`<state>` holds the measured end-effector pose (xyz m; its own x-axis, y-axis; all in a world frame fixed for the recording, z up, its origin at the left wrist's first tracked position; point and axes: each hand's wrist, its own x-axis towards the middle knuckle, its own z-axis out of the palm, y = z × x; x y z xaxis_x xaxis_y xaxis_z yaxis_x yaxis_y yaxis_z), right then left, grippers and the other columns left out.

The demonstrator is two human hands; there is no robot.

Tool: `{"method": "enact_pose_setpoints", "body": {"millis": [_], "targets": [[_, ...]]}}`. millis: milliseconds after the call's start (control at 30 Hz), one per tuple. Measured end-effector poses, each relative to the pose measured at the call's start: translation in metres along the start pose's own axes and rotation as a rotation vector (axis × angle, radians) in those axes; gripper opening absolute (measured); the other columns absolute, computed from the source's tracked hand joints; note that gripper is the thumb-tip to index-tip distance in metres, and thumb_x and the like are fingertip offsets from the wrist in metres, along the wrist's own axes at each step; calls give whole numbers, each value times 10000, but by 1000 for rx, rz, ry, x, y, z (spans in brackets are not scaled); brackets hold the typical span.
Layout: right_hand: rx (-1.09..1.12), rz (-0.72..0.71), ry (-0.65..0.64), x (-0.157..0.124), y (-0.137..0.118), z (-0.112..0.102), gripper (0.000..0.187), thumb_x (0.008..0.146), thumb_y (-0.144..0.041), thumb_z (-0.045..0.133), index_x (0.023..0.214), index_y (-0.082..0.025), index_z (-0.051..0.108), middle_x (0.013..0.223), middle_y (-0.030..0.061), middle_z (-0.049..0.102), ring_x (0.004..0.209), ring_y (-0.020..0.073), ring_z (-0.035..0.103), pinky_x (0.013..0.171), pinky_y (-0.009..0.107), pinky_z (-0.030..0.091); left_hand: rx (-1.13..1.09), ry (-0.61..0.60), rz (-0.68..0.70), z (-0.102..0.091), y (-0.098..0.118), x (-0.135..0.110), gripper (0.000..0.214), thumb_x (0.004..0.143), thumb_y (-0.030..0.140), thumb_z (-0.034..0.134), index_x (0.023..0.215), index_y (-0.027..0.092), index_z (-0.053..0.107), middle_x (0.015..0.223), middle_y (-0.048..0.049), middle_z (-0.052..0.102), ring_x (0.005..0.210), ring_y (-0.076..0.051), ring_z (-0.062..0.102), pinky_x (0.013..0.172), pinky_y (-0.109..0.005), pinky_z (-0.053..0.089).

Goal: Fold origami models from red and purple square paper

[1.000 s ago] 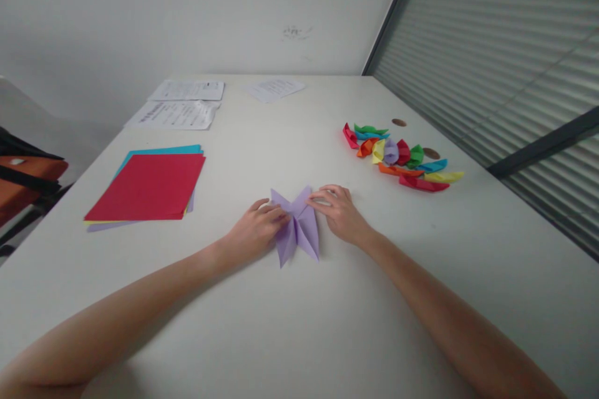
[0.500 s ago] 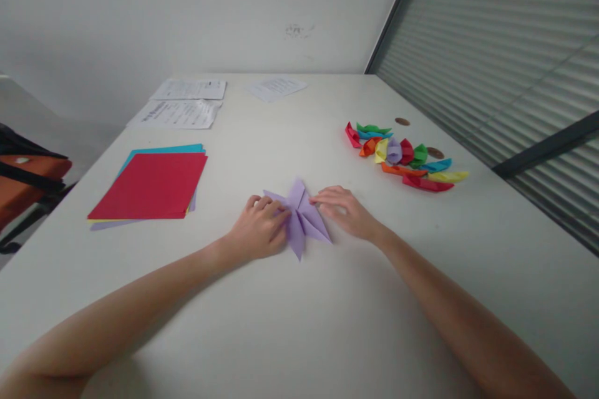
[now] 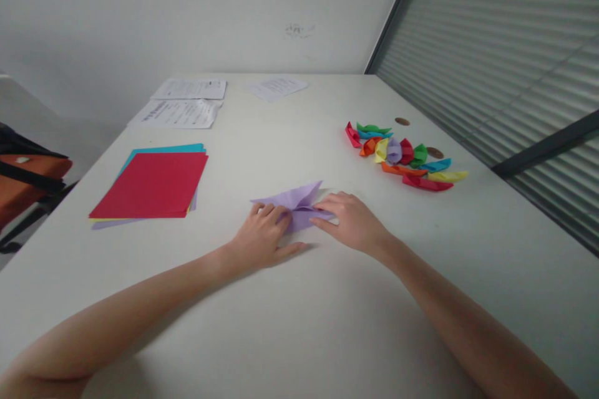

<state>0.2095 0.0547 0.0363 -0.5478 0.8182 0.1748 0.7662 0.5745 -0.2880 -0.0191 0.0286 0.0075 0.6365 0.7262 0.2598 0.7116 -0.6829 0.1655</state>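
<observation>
A light purple folded paper (image 3: 300,221) lies on the table in front of me, with several creased flaps and a long point towards the upper right. At its left side, my left hand (image 3: 262,234) has its fingers curled over the paper, holding it against the table. The thumb of that hand stretches out along the tabletop, below the paper. My right hand (image 3: 352,221) is closed on the paper's right corner, between thumb and fingers. Some of the folds are hidden under the left fingers.
A stack of coloured sheets (image 3: 148,186), red on top, lies to the left. Several small folded paper pieces (image 3: 406,153) sit in a cluster at the right. Printed sheets (image 3: 180,113) lie at the back left. Blinds (image 3: 505,68) border the table's right side.
The purple paper has gone from a spread, four-pointed shape to a flatter, wider one as its lower point folded up. My right fingers have closed on its right corner; my left thumb has stretched out.
</observation>
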Motion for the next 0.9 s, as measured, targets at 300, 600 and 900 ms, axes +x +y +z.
{"method": "enact_pose_setpoints", "body": {"millis": [300, 600, 900], "targets": [[33, 55, -98, 2, -1, 5, 340, 807, -560, 651, 891, -238, 724, 1023, 57, 689, 1043, 273, 534, 921, 444, 354, -92, -117, 196, -2, 7, 0, 685, 880, 680, 402, 1252, 127, 561, 1166, -158, 605, 1028, -287, 553, 899, -468, 399], [100, 74, -114, 3, 9, 18, 232, 835, -429, 674, 770, -210, 711, 1024, 73, 674, 1066, 278, 512, 921, 456, 349, -265, -76, 246, 2, 13, -2, 514, 929, 518, 465, 1202, 103, 599, 1162, -160, 636, 1046, -274, 591, 928, -421, 482], [209, 40, 82, 2, 4, 26, 207, 800, -364, 726, 667, -211, 684, 1008, 47, 683, 1059, 259, 519, 942, 472, 343, -1077, 123, -503, 11, -11, 11, 783, 731, 320, 756, 1414, 162, 408, 1268, -190, 571, 1085, -270, 607, 867, -420, 528]]}}
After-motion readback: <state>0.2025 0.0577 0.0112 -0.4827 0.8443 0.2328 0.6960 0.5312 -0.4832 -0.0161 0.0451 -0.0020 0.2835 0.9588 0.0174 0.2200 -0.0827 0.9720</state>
